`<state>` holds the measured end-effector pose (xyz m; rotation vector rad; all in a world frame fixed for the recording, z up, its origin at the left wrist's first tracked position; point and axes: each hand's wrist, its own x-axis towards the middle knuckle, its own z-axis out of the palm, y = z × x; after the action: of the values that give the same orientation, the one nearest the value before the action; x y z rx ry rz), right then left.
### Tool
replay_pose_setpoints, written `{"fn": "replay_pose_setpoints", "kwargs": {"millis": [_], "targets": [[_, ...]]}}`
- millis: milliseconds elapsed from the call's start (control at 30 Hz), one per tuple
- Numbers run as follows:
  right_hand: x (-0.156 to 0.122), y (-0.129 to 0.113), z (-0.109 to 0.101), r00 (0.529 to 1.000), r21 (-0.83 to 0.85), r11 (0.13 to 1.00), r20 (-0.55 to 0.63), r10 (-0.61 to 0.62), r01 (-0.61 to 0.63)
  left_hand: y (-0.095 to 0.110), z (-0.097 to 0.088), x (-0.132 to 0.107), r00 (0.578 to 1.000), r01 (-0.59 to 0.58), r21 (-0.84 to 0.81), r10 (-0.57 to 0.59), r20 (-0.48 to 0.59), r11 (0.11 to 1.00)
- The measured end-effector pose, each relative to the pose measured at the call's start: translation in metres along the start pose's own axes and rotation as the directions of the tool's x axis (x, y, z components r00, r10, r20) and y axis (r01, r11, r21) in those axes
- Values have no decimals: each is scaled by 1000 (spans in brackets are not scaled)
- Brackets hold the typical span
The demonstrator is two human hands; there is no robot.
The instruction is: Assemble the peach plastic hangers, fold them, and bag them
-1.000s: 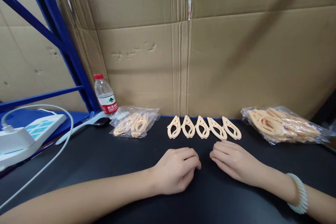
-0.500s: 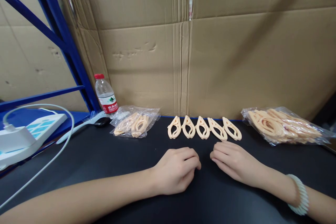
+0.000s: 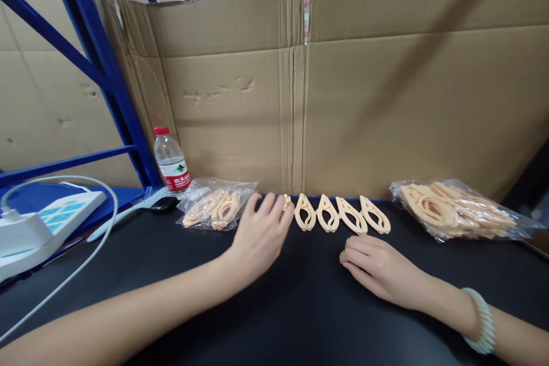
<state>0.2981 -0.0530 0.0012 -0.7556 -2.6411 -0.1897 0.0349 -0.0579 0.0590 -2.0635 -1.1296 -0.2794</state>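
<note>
Several cream teardrop-shaped plastic pieces (image 3: 328, 214), which look like folded travel hangers, lie in a row along the back of the black table. Over the leftmost hanger (image 3: 287, 201) reaches my left hand (image 3: 261, 234), palm down with its fingers apart. It covers most of that hanger; whether the fingertips touch it I cannot tell. My right hand (image 3: 381, 266), with a pale coiled band (image 3: 482, 320) round the wrist, rests on the table just in front of the row. Its fingers are curled together, and nothing shows in them.
A clear bag of the same pieces (image 3: 214, 206) lies left of the row, a fuller bag (image 3: 458, 211) on the right. Behind stand a water bottle (image 3: 171, 160) and cardboard panels (image 3: 231, 97). A power strip (image 3: 64, 217) with a white cable (image 3: 81, 263) sits left, by a blue frame (image 3: 115, 97).
My left hand has moved forward and left from the table onto the leftmost hanger, and its fingers have spread. My right hand stays in place. The view has tilted slightly upward.
</note>
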Motion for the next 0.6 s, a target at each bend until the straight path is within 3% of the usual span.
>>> {"fn": "replay_pose_setpoints", "kwargs": {"millis": [133,233,333,433,533,600], "targets": [[0,0,-1,1000,24,1000,-5,11,-10,-36,5,12,978,161,210,-185,99,964],[1,1,-2,1000,29,1000,-9,10,-10,-59,16,14,967,184,248,-220,130,951],[3,1,-1,1000,14,1000,-30,3,-3,-68,22,14,965,170,247,-212,156,954],[3,1,-1,992,-19,999,-121,23,-26,-54,13,14,976,121,222,-157,152,967],[2,2,-2,959,3,996,-270,83,-85,-17,-7,6,993,19,151,-36,113,988],[1,4,-2,924,63,991,-357,136,-121,12,-19,-5,990,-137,41,138,-41,990]]}}
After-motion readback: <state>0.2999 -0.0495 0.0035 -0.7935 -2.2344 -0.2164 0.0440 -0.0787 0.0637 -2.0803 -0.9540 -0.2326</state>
